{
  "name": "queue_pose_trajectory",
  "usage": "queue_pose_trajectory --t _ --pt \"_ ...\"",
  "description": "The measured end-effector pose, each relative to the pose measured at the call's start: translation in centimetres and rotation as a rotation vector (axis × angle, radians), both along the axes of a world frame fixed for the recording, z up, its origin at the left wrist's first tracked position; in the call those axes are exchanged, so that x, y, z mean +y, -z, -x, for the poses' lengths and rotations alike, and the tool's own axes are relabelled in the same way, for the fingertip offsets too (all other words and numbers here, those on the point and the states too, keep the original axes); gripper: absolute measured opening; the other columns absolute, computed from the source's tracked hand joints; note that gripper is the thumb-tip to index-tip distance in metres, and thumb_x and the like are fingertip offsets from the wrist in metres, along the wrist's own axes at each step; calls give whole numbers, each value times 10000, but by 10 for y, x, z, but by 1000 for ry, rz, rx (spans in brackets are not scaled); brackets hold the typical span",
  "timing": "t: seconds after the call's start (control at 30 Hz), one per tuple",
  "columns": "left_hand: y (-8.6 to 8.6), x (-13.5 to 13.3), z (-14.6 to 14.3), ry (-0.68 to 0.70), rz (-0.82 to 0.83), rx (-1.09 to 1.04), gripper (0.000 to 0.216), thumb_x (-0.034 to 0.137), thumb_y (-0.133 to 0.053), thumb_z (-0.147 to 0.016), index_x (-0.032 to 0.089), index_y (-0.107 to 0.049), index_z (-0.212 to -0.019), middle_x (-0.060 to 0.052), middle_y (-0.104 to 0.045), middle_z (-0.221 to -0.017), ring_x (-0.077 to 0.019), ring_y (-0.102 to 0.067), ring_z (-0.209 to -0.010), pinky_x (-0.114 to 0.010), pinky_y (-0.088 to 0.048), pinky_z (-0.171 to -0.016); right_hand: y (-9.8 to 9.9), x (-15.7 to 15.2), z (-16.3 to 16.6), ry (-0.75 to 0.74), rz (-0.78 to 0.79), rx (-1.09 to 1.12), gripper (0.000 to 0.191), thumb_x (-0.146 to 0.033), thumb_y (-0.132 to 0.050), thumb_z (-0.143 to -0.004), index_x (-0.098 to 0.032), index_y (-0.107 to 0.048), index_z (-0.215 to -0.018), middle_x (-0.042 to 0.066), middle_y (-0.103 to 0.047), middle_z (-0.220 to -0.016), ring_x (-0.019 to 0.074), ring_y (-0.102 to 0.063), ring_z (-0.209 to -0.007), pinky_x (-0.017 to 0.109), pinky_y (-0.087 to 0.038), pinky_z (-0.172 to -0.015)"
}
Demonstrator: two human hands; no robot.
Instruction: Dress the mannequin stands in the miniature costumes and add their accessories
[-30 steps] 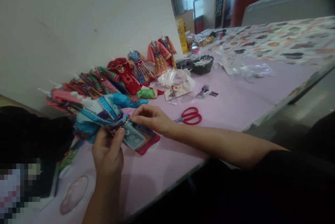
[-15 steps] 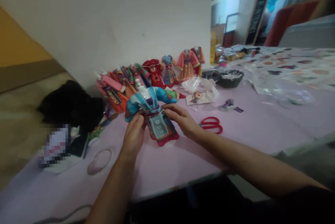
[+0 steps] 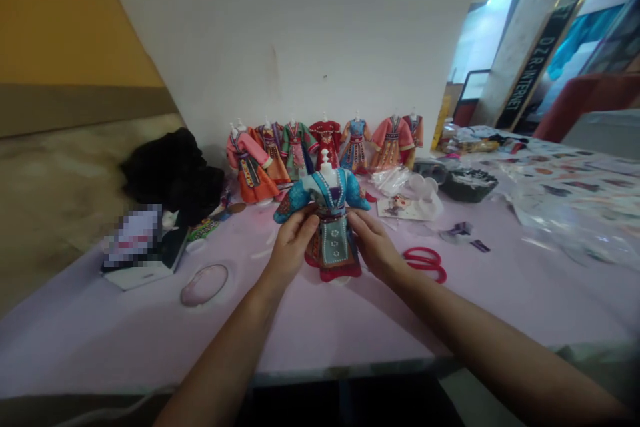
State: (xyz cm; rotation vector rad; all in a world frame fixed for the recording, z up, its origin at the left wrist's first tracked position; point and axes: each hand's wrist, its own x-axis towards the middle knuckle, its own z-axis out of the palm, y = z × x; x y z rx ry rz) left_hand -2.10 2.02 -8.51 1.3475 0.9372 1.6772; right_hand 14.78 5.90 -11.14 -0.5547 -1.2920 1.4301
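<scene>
Between my hands stands a headless doll [image 3: 333, 214] in a blue robe with a grey, bead-edged front panel and a red hem. Its white neck peg points up. My left hand [image 3: 293, 240] grips the doll's waist and skirt from the left, fingers closed. On the other side, my right hand [image 3: 375, 240] holds the waist at the right, with its fingertips partly behind the cloth. Red-handled scissors [image 3: 425, 262] lie just right of my right wrist, their blades mostly hidden.
Several dressed headless dolls, one in red [image 3: 326, 137], line the white board [image 3: 290, 27]. At right are a dark bowl [image 3: 470, 185], clear plastic [image 3: 575, 234] and a picture card [image 3: 407, 207]. Leftward lie a black cloth heap [image 3: 170, 170] and an oval ring-like item [image 3: 204, 285].
The view has swung left, so things sit farther right in the picture. The doll, tilted before, is now upright and facing me, still in both hands.
</scene>
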Motion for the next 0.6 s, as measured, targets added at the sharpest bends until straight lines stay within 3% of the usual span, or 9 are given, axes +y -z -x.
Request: queue_pose_trajectory --t 0.2,0.37,0.6 --pt "3 0 6 117 61 -87 524 595 -767 -807 196 -774 -1146 -108 -757 -1230 -326 -630 -1268 -465 -439 -1136 -2 -4 -1 -22 -1 -9 383 -563 -646 -918 -239 -736 -1103 29 -727 -1115 223 -637 -1036 348 -504 -939" --pt "4 0 8 208 11 -38 496 503 -795 -815 213 -747 -1214 -103 -744 -1260 -332 -619 -1291 -461 -441 -1137 -4 -5 -1 -42 -22 -5 393 -563 -649 -915 -242 -739 -1122 36 -730 -1157 242 -642 -1090 379 -493 -998" --pt "3 0 3 157 -42 42 420 446 -772 -855 216 -733 -1204 -89 -742 -1264 -294 -661 -1221 -419 -486 -1084 3 -3 2 -3 5 -16 399 -590 -673 -890 -217 -729 -1022 22 -728 -989 200 -639 -882 328 -512 -833"
